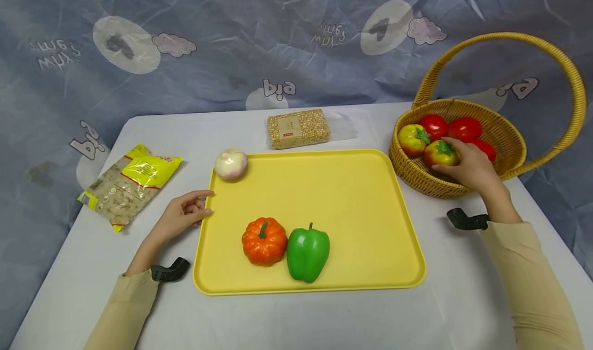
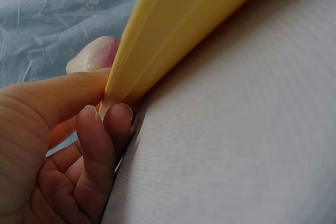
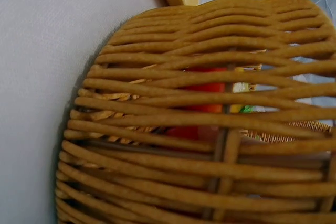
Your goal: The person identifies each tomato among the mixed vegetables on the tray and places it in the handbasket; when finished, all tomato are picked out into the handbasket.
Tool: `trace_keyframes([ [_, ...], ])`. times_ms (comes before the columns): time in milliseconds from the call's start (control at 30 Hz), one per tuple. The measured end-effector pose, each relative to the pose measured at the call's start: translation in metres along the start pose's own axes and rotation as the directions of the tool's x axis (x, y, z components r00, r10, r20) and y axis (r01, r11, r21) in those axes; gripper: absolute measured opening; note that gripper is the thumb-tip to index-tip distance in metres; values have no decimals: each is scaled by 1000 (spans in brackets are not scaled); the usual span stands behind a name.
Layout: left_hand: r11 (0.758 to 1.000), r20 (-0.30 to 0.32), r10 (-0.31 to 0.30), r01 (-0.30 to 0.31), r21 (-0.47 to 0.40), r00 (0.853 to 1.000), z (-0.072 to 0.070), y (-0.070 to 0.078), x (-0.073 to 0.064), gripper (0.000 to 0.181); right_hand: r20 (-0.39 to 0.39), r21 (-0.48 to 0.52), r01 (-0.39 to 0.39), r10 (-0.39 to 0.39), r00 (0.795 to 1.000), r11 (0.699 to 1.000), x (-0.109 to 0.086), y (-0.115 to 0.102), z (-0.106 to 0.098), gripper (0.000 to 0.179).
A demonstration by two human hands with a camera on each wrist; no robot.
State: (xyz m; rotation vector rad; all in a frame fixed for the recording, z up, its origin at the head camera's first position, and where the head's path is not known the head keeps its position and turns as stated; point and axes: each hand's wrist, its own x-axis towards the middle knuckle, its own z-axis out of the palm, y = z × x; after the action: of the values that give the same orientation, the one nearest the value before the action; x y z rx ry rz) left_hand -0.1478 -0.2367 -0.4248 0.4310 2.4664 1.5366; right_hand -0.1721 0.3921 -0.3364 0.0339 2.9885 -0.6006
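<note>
At the left edge of the yellow tray (image 1: 352, 195), my left hand (image 1: 182, 215) pinches the rim between thumb and fingers, as the left wrist view shows close up. My right hand (image 1: 474, 167) reaches over the front wall of the wicker basket (image 1: 431, 184). Its thumb and fingers grip a yellow-and-red tomato (image 1: 439, 155) with a green leafy top. Another such tomato (image 1: 411, 140) sits just left of it, and several red fruits (image 1: 465, 128) lie behind. The right wrist view faces the basket's woven wall (image 3: 210, 93), which mostly hides the hand.
On the tray are an orange pumpkin (image 1: 264, 243), a green bell pepper (image 1: 308, 255) and a white-purple bulb (image 1: 231, 164) at the far left corner. A yellow-topped bag (image 1: 132, 185) lies left; a corn kernel pack (image 1: 301, 128) lies behind the tray. The basket's tall handle (image 1: 576, 92) arches up.
</note>
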Motion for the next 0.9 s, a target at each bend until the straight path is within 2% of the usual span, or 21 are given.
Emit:
trace_keyframes([
  [200, 1000, -3, 8, -8, 5, 1000, 0, 2, 0, 43, 13, -9, 2, -2, 1000, 1000, 3, 1, -1, 81],
  [367, 1000, 26, -5, 4, 23, 1000, 0, 5, 3, 42, 31, -15, -8, 8, 999, 1000, -3, 2, -3, 87],
  [467, 998, 58, -28, 25, 52, 998, -2, 11, 5, 42, 36, -32, -30, 31, 999, 999, -10, 1, -6, 88],
  [567, 992, 88, -50, 39, 123, 995, -3, 20, 5, 43, 30, -50, -35, 36, 999, 998, -17, -2, -9, 87],
  [667, 969, 108, -45, 17, 247, 993, -7, 32, 2, 45, 9, -55, -27, 27, 1000, 998, -23, -6, -12, 85],
  [800, 911, 114, 12, -58, 409, 993, -14, 53, -6, 48, -30, -45, -12, 11, 999, 999, -32, -12, -16, 81],
  [900, 868, 98, 65, -105, 485, 993, -19, 70, -11, 47, -67, -28, 8, -10, 998, 1000, -38, -18, -18, 75],
])
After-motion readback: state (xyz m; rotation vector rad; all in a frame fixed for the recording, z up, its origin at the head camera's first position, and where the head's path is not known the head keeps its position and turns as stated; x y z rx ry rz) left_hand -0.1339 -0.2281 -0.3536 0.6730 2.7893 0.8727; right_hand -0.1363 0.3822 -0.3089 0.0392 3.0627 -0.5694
